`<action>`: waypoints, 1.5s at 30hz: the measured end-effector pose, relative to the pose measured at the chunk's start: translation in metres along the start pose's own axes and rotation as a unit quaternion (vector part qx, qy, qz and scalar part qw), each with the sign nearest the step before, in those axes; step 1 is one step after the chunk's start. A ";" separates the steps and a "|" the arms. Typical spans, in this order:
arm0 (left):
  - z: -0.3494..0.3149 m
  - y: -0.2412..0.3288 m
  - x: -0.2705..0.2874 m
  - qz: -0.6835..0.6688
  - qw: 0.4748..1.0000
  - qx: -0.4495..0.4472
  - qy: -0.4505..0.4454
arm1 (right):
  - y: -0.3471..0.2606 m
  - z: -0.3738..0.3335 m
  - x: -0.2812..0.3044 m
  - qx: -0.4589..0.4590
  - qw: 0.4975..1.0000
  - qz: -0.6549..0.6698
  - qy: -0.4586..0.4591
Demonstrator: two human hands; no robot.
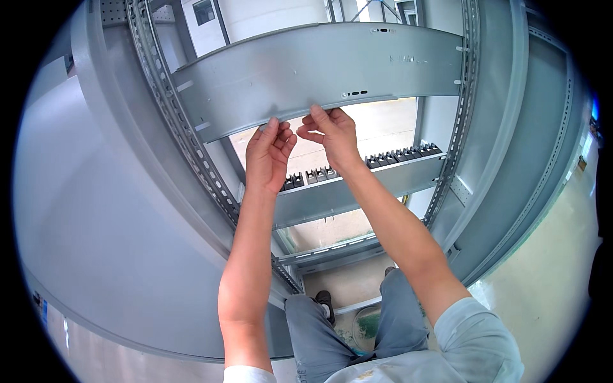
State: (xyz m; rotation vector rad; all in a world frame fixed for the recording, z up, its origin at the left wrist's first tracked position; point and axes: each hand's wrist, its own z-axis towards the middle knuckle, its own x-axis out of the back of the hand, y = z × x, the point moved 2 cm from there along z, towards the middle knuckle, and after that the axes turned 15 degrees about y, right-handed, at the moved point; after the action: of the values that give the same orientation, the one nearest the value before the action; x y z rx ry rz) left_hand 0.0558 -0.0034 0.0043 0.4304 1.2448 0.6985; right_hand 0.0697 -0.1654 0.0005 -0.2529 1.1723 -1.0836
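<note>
A wide grey sheet-metal panel (306, 70) spans the upper part of an open cabinet frame, with slots near its right end. At its lower edge, my left hand (271, 150) is raised with the fingers curled and the thumb tip against the lip. Just to the right, my right hand (333, 133) has its thumb at the same edge, fingers bent below it. Both hands are closed; anything small between the fingertips is hidden. A narrow gap separates the two hands.
Perforated uprights (182, 127) flank the opening on both sides. Below my hands, a lower crossbar (325, 198) carries a row of black parts (402, 156). A large grey side panel (96, 191) stands at left. My legs and a shoe (324, 303) show beneath.
</note>
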 end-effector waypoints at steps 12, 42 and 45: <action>0.008 -0.002 0.007 0.015 0.999 -0.026 -0.033 | 0.006 -0.009 -0.015 0.067 0.995 -0.020 0.066; 0.009 0.003 0.008 0.059 0.997 -0.033 -0.043 | 0.016 -0.007 -0.035 0.026 0.998 0.058 0.014; 0.007 0.006 0.005 0.059 0.998 -0.022 -0.031 | 0.018 0.000 -0.025 0.012 0.998 0.055 -0.028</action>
State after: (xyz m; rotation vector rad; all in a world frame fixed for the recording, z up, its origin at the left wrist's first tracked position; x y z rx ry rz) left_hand 0.0615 0.0054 0.0064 0.4887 1.1497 0.8065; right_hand 0.0802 -0.1360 0.0037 -0.1971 1.1095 -0.9873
